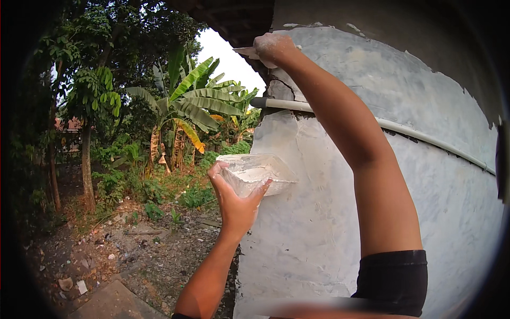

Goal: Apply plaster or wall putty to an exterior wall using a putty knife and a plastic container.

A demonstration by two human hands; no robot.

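My left hand (236, 196) grips a clear, boxy plastic tub (284, 169) from below, thumb and fingers pressed on opposite sides. White paste (257, 174) coats the tub's inside and smears my fingertips. High at the wall's corner, under the eave, my right hand (274, 49) is closed around a flat-bladed scraper (245, 51). Its pale blade sticks out leftward past the fist; the handle is hidden in my fingers. White residue covers that hand's knuckles. Beside it, the wall (324, 212) carries a patchy white-grey coat, and a dark bare band runs along its top.
A pale pipe (425, 140) crosses the wall beneath my right forearm and ends in a dark piece at the corner. The dark roof eave (239, 18) hangs overhead. Left of the wall lie rubble-strewn ground (133, 255), banana plants (186, 106) and a tree trunk (87, 165).
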